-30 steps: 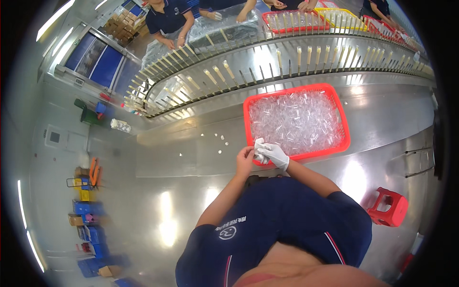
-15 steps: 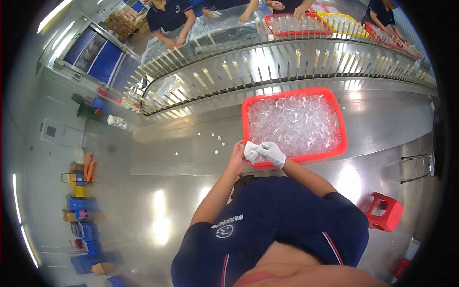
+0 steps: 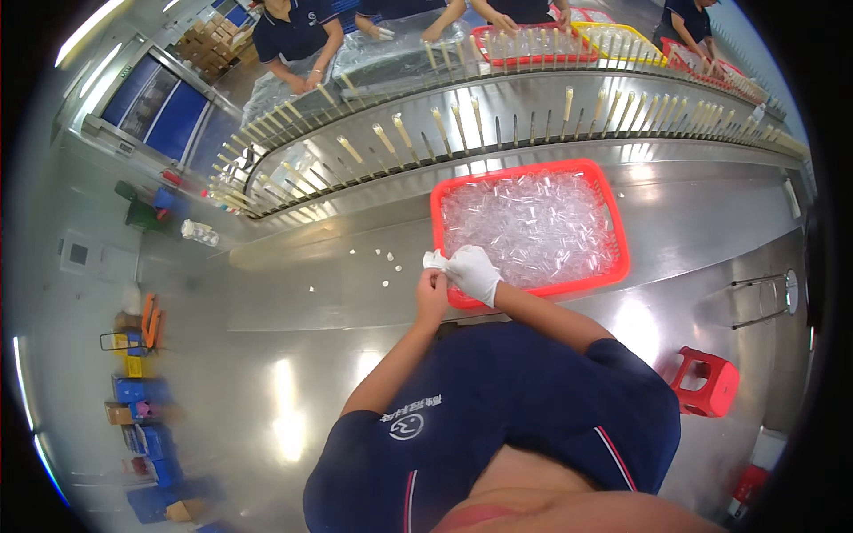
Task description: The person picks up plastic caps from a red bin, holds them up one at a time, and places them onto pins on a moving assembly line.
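Note:
My right hand (image 3: 474,274) wears a white glove and has its fingers closed on a second, loose white glove (image 3: 434,260). My bare left hand (image 3: 433,291) pinches the lower edge of that loose glove, its fingertips curled and partly hidden. Both hands meet over the near left corner of a red plastic basket (image 3: 436,213). Inside the basket lies a heap of short clear plastic tubes (image 3: 533,226).
Behind the basket, a curved conveyor carries upright pegs (image 3: 480,120), some bearing pale tubes. Small white scraps (image 3: 386,283) lie on the metal table (image 3: 293,258) to the left. Co-workers stand across the line by more baskets (image 3: 613,44). A red stool (image 3: 705,382) is at right.
The loose glove has shifted left and shows less spread out. My left fingers have curled in beneath it, and my right hand has turned over it. The whole view has swung slightly.

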{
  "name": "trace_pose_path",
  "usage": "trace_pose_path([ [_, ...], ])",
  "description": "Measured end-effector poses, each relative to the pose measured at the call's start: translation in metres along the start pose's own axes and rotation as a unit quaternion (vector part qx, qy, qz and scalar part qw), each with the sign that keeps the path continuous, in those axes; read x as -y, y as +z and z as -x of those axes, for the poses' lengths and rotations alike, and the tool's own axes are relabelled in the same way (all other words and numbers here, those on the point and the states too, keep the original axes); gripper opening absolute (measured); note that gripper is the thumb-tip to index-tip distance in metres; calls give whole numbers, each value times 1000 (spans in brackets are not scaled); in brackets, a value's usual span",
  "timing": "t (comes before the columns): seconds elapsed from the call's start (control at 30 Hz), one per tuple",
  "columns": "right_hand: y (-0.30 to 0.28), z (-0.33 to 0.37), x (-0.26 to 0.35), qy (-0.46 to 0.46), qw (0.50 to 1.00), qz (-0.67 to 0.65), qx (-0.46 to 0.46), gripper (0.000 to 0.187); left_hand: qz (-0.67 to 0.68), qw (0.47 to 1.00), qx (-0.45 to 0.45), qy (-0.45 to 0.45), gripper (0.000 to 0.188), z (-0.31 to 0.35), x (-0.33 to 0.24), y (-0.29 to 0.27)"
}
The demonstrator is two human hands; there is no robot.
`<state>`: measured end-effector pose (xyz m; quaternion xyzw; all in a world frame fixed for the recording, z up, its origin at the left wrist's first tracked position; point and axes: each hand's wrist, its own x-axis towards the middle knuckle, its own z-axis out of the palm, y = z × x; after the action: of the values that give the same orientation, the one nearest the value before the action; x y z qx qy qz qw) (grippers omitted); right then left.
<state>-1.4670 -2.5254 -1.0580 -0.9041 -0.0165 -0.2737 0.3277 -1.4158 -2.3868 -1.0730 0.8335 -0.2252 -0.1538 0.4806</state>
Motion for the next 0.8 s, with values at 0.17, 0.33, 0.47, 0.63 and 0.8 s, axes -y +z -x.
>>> trace_pose_path([
  [0.17,9,-4,1,-4,1000,23,14,16,-67,997,-32,4,29,-5,30,0],
  [0.33,3,-7,9,4,1000,20,16,20,-12,999,-1,-52,32,-18,21,-9],
  [0.47,19,-4,2,28,998,19,54,16,-40,994,-92,-35,36,-22,20,-18],
  [0.63,-7,-8,8,7,994,-99,-35,6,-215,969,-84,89,32,-26,17,-24],
  [0.8,-16,-2,-11,32,996,-53,62,7,-459,884,60,64,27,-37,29,-21],
])
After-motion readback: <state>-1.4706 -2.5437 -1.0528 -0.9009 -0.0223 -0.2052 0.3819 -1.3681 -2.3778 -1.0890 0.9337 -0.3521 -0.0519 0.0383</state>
